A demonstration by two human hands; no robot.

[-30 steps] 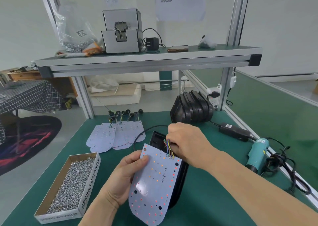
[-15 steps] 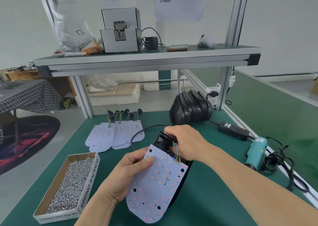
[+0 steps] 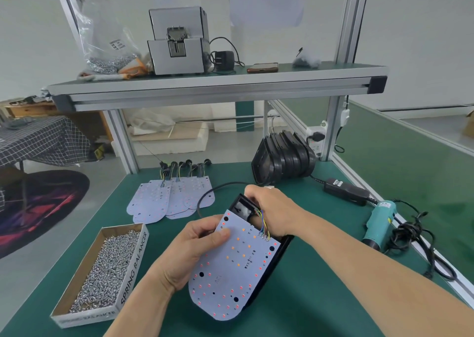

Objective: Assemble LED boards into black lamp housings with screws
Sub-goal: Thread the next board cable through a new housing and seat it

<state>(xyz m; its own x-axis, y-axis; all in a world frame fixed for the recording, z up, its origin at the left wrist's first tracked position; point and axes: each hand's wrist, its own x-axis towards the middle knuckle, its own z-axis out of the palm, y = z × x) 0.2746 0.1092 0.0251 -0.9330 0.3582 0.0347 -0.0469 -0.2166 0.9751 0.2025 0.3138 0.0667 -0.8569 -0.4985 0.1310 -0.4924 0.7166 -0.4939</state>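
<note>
While the board (image 3: pixel 230 272) lies tilted over the housing (image 3: pixel 242 206) at the table's (image 3: pixel 320 298) near centre, the left hand (image 3: pixel 189 252) has its fingers clamped on the board's left edge. The right hand (image 3: pixel 272 209) has its fingers curled round the housing's far end, beside the wires (image 3: pixel 263 223). A screw box (image 3: pixel 102 267) sits to the left.
</note>
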